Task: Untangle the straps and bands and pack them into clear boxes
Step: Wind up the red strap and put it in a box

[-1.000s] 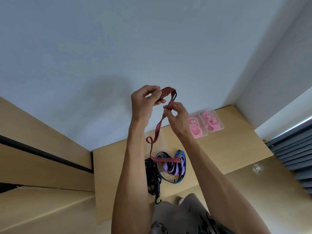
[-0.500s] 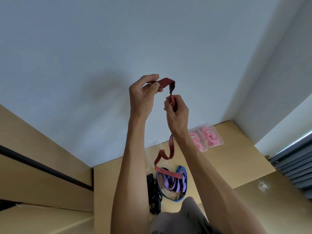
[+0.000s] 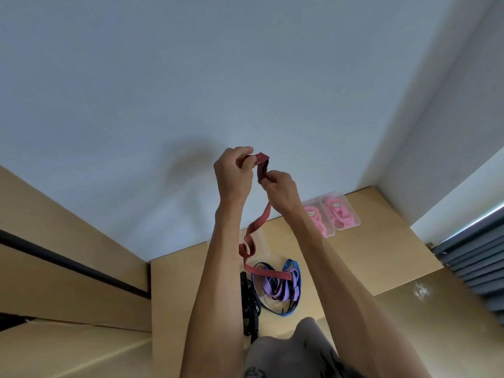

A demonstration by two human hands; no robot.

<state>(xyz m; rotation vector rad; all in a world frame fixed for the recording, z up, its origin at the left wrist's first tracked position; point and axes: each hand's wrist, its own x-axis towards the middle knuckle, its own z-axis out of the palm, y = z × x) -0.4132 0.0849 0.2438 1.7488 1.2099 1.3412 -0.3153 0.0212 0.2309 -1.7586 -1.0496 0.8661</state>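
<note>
Left hand [image 3: 233, 175] pinches the top end of the red striped strap [image 3: 262, 165], right hand [image 3: 279, 190] clamps it just beneath; the tail drops below the fingers onto the purple and blue bands [image 3: 275, 285] on the table [image 3: 368, 255], pink-filled clear boxes [image 3: 331, 214] off right

Red-and-black striped strap [image 3: 262, 162]: raised, top folded over, tail curling down onto the pile. Purple band [image 3: 275, 289] and blue-edged strap [image 3: 297, 271]: looped together, lying flat. Black straps [image 3: 249, 304]: bunched beside them (partly hidden). Two clear boxes [image 3: 331, 214]: side by side, holding pink bands.
</note>
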